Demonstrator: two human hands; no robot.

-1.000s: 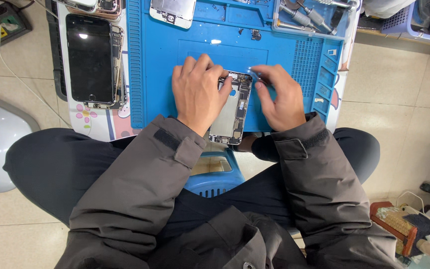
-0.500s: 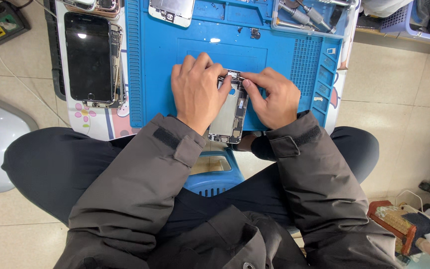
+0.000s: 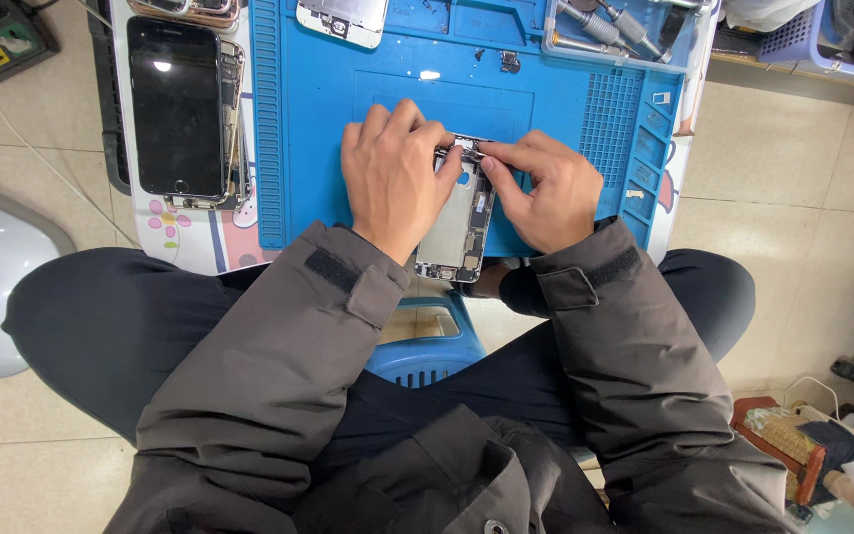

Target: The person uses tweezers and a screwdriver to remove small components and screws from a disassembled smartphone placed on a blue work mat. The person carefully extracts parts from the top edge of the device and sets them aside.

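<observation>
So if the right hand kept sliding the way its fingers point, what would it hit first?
The right hand points leftward across the top of the opened phone, so it would likely meet the left hand's fingertips first; they look almost touching already.

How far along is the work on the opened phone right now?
Done: the opened phone lies on the blue mat with its insides exposed, and a black screen panel lies apart at the left. In hand: the left hand steadies the body while the right hand pinches at its top edge. Left: the body remains uncovered.
</observation>
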